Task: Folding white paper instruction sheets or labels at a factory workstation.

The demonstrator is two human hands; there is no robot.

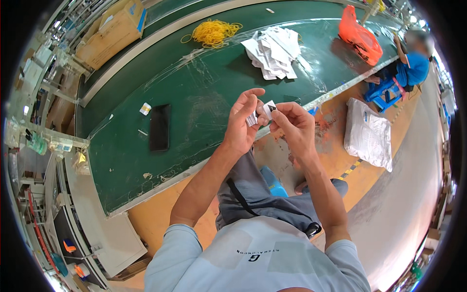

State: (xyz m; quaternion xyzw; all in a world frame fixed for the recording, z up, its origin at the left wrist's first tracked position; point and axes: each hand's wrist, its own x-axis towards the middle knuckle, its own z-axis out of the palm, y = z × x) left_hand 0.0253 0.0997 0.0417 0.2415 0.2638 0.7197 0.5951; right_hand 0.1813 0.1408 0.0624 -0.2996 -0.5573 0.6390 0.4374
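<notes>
My left hand (243, 120) is closed round a small stack of white cards (251, 118) with dark print, its fingers partly curled over them. Close beside it, my right hand (295, 125) pinches one small white card (269, 110) with a black mark between thumb and forefinger. Both hands are held up over the near edge of the green work table (194, 121). Farther back on the table lies a heap of white paper pieces (275, 51). A dark phone-like slab (159, 127) lies to the left of my hands.
Yellow rubber bands (214, 32) lie tangled at the back, and an orange plastic bag (360, 36) sits at the right. A white sack (368, 134) rests on the floor. A person in blue (416, 68) sits at the far right. A cardboard box (112, 34) stands back left.
</notes>
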